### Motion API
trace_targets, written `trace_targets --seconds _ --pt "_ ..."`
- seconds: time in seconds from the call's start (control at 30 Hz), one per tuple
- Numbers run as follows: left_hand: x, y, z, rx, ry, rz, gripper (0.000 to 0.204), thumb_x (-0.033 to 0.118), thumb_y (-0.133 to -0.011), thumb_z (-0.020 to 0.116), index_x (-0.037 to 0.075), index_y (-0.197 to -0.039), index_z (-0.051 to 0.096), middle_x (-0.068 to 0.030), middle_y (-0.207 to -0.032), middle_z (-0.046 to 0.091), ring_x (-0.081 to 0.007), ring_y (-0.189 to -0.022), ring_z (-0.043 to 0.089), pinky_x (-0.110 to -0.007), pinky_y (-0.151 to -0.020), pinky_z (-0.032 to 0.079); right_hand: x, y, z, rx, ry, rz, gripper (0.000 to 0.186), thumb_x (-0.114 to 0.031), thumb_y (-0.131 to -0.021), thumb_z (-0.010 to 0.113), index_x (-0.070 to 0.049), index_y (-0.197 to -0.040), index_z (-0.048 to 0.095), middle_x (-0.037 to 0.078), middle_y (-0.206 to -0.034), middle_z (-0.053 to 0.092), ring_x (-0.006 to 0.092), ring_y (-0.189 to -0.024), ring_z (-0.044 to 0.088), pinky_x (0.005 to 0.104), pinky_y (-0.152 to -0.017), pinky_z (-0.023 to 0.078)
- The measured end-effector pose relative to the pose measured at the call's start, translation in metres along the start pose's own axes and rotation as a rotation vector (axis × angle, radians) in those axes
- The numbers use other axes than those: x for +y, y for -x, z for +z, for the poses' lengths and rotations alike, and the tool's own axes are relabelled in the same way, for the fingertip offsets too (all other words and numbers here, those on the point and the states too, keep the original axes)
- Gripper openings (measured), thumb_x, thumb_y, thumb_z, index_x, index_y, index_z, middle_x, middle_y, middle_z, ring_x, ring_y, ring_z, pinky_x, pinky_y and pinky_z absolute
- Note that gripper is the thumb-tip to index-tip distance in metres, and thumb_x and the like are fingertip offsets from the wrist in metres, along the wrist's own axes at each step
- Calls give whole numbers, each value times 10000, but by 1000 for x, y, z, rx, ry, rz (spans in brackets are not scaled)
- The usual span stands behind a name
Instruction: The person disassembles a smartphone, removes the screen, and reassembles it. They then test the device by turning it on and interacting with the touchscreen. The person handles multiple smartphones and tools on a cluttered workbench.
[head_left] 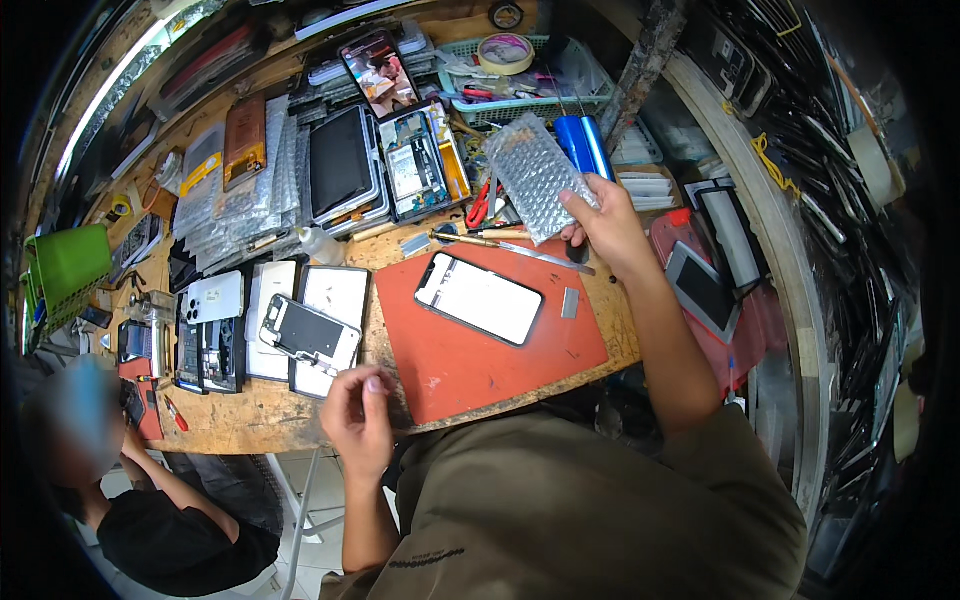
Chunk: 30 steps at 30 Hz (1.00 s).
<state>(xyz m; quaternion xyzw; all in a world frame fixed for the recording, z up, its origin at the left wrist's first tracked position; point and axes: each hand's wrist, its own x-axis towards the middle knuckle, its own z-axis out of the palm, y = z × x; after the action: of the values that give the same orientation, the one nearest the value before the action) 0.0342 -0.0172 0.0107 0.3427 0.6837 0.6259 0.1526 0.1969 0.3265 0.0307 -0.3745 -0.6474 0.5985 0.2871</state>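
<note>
Olive shirt (580, 500), small dark lettering (428, 558), right grip (612, 228) pinching bubble wrap (528, 170), left grip (358, 420) curled, closure unclear

Counter (230, 428), front edge: one red mat (430, 370) carrying one white-screened phone (482, 300), one grey strip (570, 303). Over it: one left hand (360, 425), one right hand (605, 225), one bubble-wrap sleeve (525, 175). Back edge: one teal basket (470, 110), one tape roll (505, 70). Left end: one green basket (70, 258). Left front corner: one co-worker (170, 530).
</note>
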Motion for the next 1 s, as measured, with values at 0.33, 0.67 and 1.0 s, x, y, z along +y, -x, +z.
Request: trace_targets --seconds 0.33,0.67,1.0 --pt "-26 18 7 98 44 141 235 149 -1092 584 -42 -980 663 -124 -835 669 -159 -659 642 -268 -566 518 -27 -9 21 320 758 -582 316 -137 -914 737 -4 -1200 725 134 -1002 721 246 -774 722 369 -696 551" --pt "-21 16 2 88 -54 283 435 288 -1110 490 -35 -884 674 -125 -741 652 -183 -599 618 -300 -557 478 -34 -128 92 194 1053 -662 219 -201 -919 681 -25 -1044 715 202 -971 729 437 -916 703 533 -812 558" --pt "-15 12 2 -12 -165 341 251 134 -1033 564 -45 -903 682 -169 -779 680 -266 -640 663 -354 -594 517 -53 -120 51 102 699 -575 188 -141 -892 699 -12 -1028 706 165 -872 740 286 -734 725 392 -715 568"
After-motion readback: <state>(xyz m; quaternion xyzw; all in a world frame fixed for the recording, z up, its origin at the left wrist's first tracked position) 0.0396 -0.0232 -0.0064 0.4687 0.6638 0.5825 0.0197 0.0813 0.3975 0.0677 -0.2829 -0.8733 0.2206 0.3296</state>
